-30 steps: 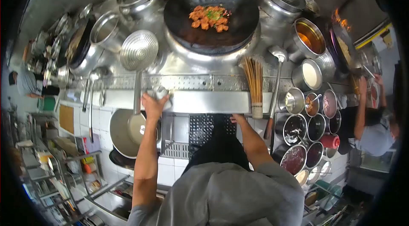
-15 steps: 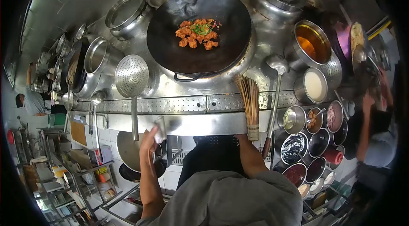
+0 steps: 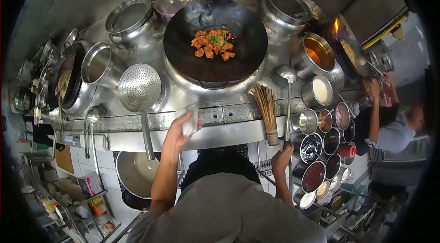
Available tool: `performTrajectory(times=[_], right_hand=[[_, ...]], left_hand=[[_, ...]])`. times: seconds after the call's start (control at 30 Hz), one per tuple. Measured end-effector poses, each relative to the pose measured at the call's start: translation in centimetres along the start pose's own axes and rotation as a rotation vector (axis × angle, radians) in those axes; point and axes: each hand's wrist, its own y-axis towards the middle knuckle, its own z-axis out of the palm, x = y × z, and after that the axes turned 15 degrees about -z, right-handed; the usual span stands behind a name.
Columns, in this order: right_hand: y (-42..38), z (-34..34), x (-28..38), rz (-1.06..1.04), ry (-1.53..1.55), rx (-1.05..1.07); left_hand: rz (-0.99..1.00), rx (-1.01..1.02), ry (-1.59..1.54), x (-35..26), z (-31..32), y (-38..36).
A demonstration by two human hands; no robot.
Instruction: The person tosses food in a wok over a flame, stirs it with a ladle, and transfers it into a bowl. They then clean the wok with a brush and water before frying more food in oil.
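Head view: left hand (image 3: 176,134) raised at tabletop (image 3: 229,135) edge, closed around folded cloth (image 3: 190,123), just below wok (image 3: 215,41) containing orange food (image 3: 213,43). Right hand (image 3: 283,156) lower, wrapped around ladle (image 3: 288,101) handle, beside bamboo brush (image 3: 266,108) and sauce bowls (image 3: 321,151).

1. No text, label, brand, number or sign can be read anywhere in the head view.
2. The small red and yellow packages (image 3: 94,192) on the low wire shelf at the near left carry printing, but it is too small and blurred to make out.
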Motion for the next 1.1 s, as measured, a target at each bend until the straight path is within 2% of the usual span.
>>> performTrajectory(times=[0.03,0.07,0.13,0.27,0.3,0.33,0.43,0.47,0.5,0.6,0.63,0.67,0.7,0.77,0.9,0.97,1.0,1.07,1.1], right_hand=[[0.2,0.4,-0.6,0.112,0.030,-0.019],[0.5,0.8,-1.5,0.197,0.016,0.095],[1.4,0.9,-2.7,0.170,0.035,0.076],[3.5,-1.9,-3.0,0.248,0.153,0.176],[3.8,-2.6,-2.8,0.260,0.159,0.216],[3.6,-3.0,-2.9,0.183,0.160,0.125],[2.4,-4.6,-1.7,0.298,0.244,0.228],[1.1,-4.3,-1.8,0.394,0.456,0.158],[0.8,-4.2,-0.7,0.481,0.670,0.083],[1.0,-7.2,4.8,0.642,0.992,-0.080],[0.5,-6.0,4.0,0.556,1.009,-0.101],[1.6,-6.9,4.6,0.503,1.098,-0.107],[3.4,-8.3,5.5,0.451,1.188,-0.110],[7.6,-10.7,5.5,0.379,1.230,-0.201],[14.7,-16.3,3.3,0.305,1.020,-0.163],[17.7,-16.7,0.9,0.286,0.864,-0.107],[19.1,-15.9,-1.1,0.276,0.860,-0.114],[21.9,-14.1,-4.9,0.153,0.596,-0.200],[23.2,-15.3,-4.7,0.137,0.590,-0.192]], left_hand=[[-0.062,-0.044,-0.001,-0.6,0.4,1.4],[-0.062,-0.035,-0.004,-1.4,1.7,2.0],[-0.081,-0.053,-0.171,-3.3,4.8,2.6],[-0.042,0.034,-0.084,-6.2,6.4,6.6],[-0.092,-0.090,-0.037,-6.4,7.5,7.5],[-0.142,-0.210,0.011,-6.3,8.2,8.0],[-0.181,-0.207,0.078,-6.6,7.9,8.6],[-0.238,-0.148,0.011,-6.7,7.0,9.4],[-0.240,-0.187,-0.088,-6.9,7.9,9.0],[-0.274,-0.213,-0.146,-7.6,7.6,10.5],[-0.260,-0.221,-0.121,-7.5,7.6,10.8],[-0.300,-0.180,-0.117,-7.4,6.3,12.2],[-0.277,-0.222,-0.087,-7.2,6.7,12.1],[-0.295,-0.216,-0.078,-7.1,6.4,13.0],[-0.369,-0.146,-0.104,-6.7,6.2,13.5],[-0.220,-0.101,-0.092,-6.1,6.2,13.2],[-0.215,-0.090,-0.092,-6.0,6.5,13.0],[-0.211,-0.090,-0.105,-5.6,7.8,12.0],[-0.208,-0.095,-0.120,-5.2,7.9,11.7]])
